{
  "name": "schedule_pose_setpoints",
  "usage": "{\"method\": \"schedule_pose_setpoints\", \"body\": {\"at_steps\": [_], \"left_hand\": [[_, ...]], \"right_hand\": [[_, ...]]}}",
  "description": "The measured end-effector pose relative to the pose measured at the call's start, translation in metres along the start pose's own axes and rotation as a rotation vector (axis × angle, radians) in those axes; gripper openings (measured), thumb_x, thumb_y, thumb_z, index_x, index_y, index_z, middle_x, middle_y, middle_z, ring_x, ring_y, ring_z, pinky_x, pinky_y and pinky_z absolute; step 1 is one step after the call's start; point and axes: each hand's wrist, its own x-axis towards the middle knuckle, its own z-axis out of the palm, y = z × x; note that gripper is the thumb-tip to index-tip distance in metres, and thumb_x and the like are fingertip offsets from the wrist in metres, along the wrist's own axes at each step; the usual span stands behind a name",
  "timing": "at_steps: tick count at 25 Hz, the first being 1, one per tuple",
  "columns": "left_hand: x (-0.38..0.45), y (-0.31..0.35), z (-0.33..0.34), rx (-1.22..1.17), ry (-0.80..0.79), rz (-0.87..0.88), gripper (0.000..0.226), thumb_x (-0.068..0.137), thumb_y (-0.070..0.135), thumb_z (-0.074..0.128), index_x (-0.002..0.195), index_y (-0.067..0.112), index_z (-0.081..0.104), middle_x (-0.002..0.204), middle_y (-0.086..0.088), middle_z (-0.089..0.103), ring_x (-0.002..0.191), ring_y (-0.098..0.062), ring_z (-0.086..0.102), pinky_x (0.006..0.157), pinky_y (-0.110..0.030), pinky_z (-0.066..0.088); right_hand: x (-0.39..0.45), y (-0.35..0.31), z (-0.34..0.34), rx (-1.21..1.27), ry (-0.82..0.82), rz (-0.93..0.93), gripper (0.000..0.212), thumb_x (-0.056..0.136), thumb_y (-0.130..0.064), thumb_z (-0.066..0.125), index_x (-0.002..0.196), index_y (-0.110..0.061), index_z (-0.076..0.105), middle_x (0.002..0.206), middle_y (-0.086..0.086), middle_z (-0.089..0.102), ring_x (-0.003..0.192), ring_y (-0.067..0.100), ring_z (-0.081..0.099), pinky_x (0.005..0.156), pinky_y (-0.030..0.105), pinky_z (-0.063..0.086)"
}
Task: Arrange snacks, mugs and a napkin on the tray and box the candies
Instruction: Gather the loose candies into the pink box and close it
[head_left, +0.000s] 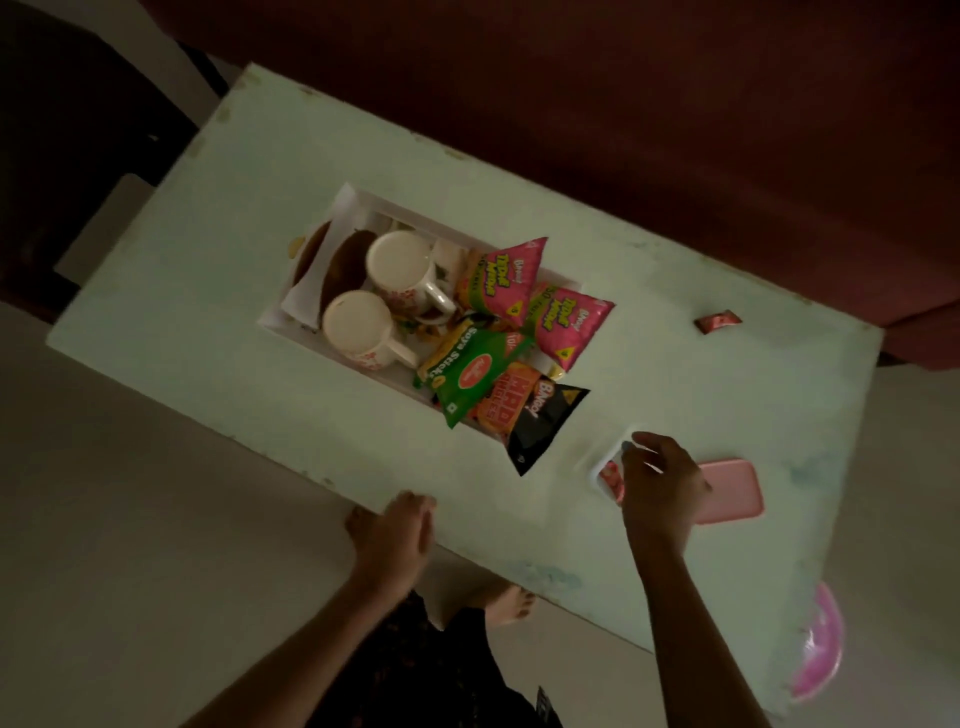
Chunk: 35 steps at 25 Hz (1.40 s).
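Note:
A white tray (363, 200) in the middle of the pale table (197, 270) holds two white mugs (401, 266) (358, 325), a white napkin (306, 299) at its left end and several snack packets: two pink (501, 278) (569, 319), one green (470, 371), one orange-and-black (524, 415). My right hand (660, 480) hovers over a small clear candy box (605, 473) with red candies inside, fingers curled, blurred. The pink lid (732, 491) lies just right of it. One red candy (719, 322) lies alone at the far right. My left hand (395, 535) rests on the table's near edge.
A dark red sofa (675, 104) runs behind the table. A dark object (78, 130) stands at the far left. A pink plate-like object (821, 649) sits beyond the table's right corner. My foot (506, 603) shows under the near edge.

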Motion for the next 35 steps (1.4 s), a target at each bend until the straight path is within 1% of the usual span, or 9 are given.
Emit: {"method": "schedule_pose_setpoints", "body": {"at_steps": [4,10,13,15,18,27,30,33,35], "left_hand": [[-0.018,0.115,0.032,-0.304,-0.001,0.268,0.024,0.09,0.015,0.051,0.11,0.008,0.063,0.094,-0.008,0.072,0.084,-0.015,0.068,0.076,-0.026,0.056],[0.054,0.213,0.052,-0.364,0.02,0.168,0.027,0.093,0.015,0.048,0.116,0.008,0.06,0.109,-0.011,0.069,0.1,-0.02,0.066,0.093,-0.031,0.05],[0.069,0.218,0.062,-0.212,-0.045,0.182,0.028,0.094,0.021,0.048,0.116,0.01,0.059,0.108,-0.009,0.071,0.098,-0.022,0.066,0.092,-0.031,0.049],[0.07,0.215,0.065,-0.215,-0.063,0.152,0.028,0.093,0.025,0.049,0.114,0.009,0.06,0.106,-0.01,0.071,0.095,-0.023,0.067,0.09,-0.036,0.051],[0.065,0.217,0.062,-0.292,0.018,0.169,0.023,0.09,0.018,0.055,0.107,0.006,0.062,0.101,-0.013,0.071,0.088,-0.023,0.069,0.083,-0.038,0.056],[0.079,0.217,0.056,-0.153,0.147,0.301,0.011,0.083,0.01,0.057,0.092,0.008,0.063,0.095,-0.009,0.063,0.089,-0.022,0.059,0.074,-0.032,0.052],[0.083,0.211,0.054,-0.175,0.166,0.285,0.012,0.081,0.005,0.06,0.091,0.009,0.064,0.093,-0.008,0.063,0.088,-0.021,0.06,0.075,-0.029,0.052],[0.081,0.205,0.054,-0.159,0.147,0.256,0.015,0.079,0.004,0.06,0.092,0.009,0.064,0.094,-0.008,0.063,0.089,-0.02,0.06,0.076,-0.021,0.047],[0.08,0.203,0.053,-0.156,0.135,0.23,0.016,0.079,0.004,0.06,0.094,0.01,0.064,0.096,-0.008,0.062,0.09,-0.019,0.059,0.076,-0.019,0.046]], "right_hand": [[0.016,0.01,-0.014,0.039,-0.014,0.046,0.015,0.083,-0.007,0.062,0.095,-0.009,0.071,0.093,0.015,0.073,0.081,0.023,0.069,0.074,0.032,0.054],[0.042,0.022,-0.034,0.023,0.071,0.04,0.015,0.082,-0.012,0.067,0.095,-0.006,0.072,0.088,0.013,0.074,0.064,0.002,0.055,0.063,-0.01,0.03],[0.062,0.027,-0.039,-0.015,0.104,0.045,0.016,0.082,-0.019,0.069,0.096,-0.011,0.072,0.088,0.008,0.075,0.061,0.002,0.054,0.061,-0.013,0.023],[0.083,0.03,-0.038,-0.027,0.056,0.067,0.021,0.083,-0.021,0.066,0.104,-0.015,0.069,0.101,0.005,0.074,0.076,0.011,0.062,0.069,-0.008,0.032],[0.125,0.029,-0.027,-0.104,-0.137,-0.031,0.042,0.084,-0.015,0.065,0.125,-0.008,0.055,0.127,0.014,0.059,0.113,0.027,0.058,0.098,0.031,0.046],[0.211,0.006,0.008,-0.435,-0.394,-0.192,0.072,0.084,-0.013,0.067,0.144,-0.012,0.028,0.159,0.013,-0.001,0.145,0.034,0.013,0.11,0.046,0.033],[0.211,0.01,0.013,-0.52,-0.416,-0.209,0.057,0.085,-0.01,0.064,0.137,-0.003,0.04,0.154,0.013,0.021,0.134,0.033,0.038,0.102,0.042,0.043],[0.185,0.02,0.014,-0.52,-0.28,-0.204,0.025,0.084,0.0,0.06,0.109,0.005,0.059,0.125,0.019,0.053,0.107,0.037,0.058,0.084,0.04,0.052],[0.168,0.025,0.011,-0.58,-0.239,-0.208,0.014,0.085,0.001,0.056,0.098,0.005,0.062,0.111,0.021,0.058,0.096,0.04,0.061,0.075,0.041,0.052]]}}
